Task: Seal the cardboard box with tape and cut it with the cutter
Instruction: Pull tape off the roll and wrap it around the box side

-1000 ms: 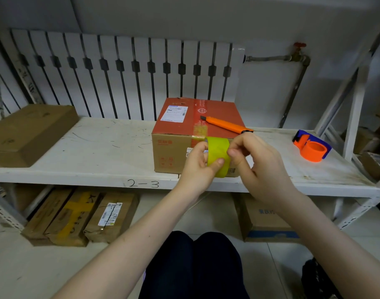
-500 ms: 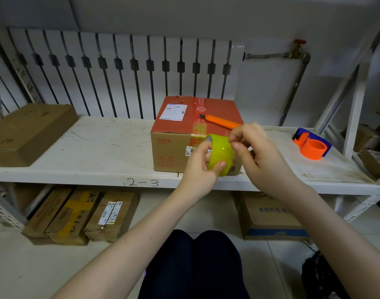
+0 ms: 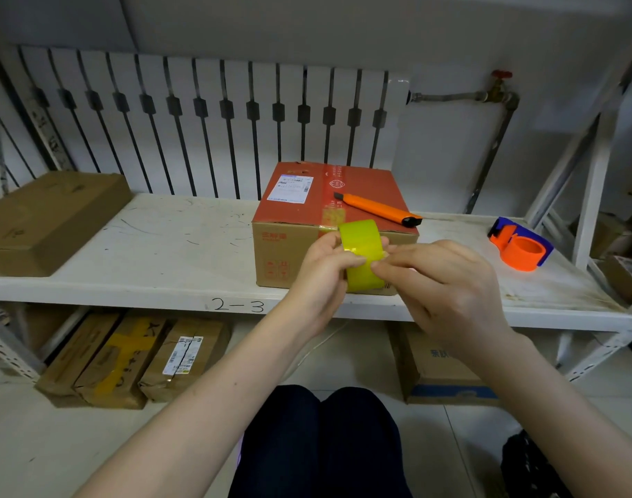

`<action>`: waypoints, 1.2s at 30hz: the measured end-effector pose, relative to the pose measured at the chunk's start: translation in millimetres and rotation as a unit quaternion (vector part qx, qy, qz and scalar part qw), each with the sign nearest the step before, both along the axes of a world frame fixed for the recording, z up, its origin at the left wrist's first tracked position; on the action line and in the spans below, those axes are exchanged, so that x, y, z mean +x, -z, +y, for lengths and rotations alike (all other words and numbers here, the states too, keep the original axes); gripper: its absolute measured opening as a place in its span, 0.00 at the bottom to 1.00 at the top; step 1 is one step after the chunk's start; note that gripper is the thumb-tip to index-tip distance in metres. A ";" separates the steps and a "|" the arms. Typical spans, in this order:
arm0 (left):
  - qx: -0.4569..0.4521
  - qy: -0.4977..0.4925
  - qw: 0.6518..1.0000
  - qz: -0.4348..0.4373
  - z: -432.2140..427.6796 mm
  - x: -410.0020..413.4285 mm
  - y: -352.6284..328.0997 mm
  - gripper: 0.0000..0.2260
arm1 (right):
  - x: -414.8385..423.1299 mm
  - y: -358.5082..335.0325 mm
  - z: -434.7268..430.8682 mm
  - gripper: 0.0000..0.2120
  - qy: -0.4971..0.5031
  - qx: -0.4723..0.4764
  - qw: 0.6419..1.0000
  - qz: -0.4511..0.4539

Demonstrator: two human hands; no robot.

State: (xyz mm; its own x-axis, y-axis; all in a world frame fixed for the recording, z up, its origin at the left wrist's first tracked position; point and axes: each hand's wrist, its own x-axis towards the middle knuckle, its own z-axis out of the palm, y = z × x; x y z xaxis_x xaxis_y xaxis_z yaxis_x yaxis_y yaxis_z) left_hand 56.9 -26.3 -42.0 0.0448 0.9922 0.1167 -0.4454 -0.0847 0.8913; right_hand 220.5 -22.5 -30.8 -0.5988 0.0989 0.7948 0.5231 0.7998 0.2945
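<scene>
**Both hands on the tape roll**

You are gripping the yellow tape roll (image 3: 361, 258) in your left hand (image 3: 320, 273), thumb lying across its band. Your right hand (image 3: 447, 282) is pinching at the same band with curled fingertips. The roll is hanging just in front of the cardboard box (image 3: 300, 213) on the white shelf (image 3: 145, 246). The orange cutter (image 3: 377, 209) is lying on the box's red top, right side.

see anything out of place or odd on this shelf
Only the orange cutter: it lies diagonally on the box top, its dark end past the right edge, so it might slide off. The left hand and right hand grip the tape roll. Nothing looks spilled or damaged.
</scene>
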 end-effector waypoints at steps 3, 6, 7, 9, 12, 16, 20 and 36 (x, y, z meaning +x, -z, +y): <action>-0.032 0.066 0.994 -0.080 -1.8 -3.1 -6.3 0.18 | 1.5 0.5 2.6 0.07 -0.002 -0.005 1.000 0.011; -0.047 0.047 0.997 -0.043 -2.1 -0.9 -10.2 0.14 | 1.9 0.4 0.7 0.12 -0.010 -0.004 1.000 0.001; -0.041 0.035 0.998 -0.013 -1.6 0.2 -10.3 0.12 | 1.8 0.8 0.1 0.14 -0.010 -0.006 1.000 -0.005; -0.032 0.024 0.999 0.020 -1.0 1.4 -9.3 0.12 | 3.1 3.2 -0.2 0.14 -0.003 -0.005 1.000 -0.017; -0.040 0.026 0.999 0.011 -2.2 -0.3 -12.3 0.13 | 8.3 8.3 1.0 0.08 0.015 0.025 0.999 -0.026; -0.057 0.033 0.998 -0.002 -2.3 -0.8 -20.8 0.14 | 14.0 10.0 3.6 0.09 0.012 0.056 0.998 -0.005; -0.078 -0.028 0.996 -0.024 3.4 -4.9 -26.2 0.14 | 17.4 8.0 -2.5 0.09 -0.048 0.064 0.995 0.050; -0.076 0.041 0.996 0.028 -11.8 -13.9 -42.7 0.14 | 0.2 -0.9 28.9 0.15 -0.087 -0.218 0.958 0.163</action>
State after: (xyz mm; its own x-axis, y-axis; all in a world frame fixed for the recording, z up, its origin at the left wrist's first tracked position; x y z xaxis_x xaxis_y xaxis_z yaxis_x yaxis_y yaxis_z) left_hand 43.1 -38.1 0.8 0.1291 0.9908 -0.0403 -0.3935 0.0885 0.9150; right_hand 220.7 6.4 -29.9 -0.3637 0.3842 0.8486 0.3774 0.8937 -0.2428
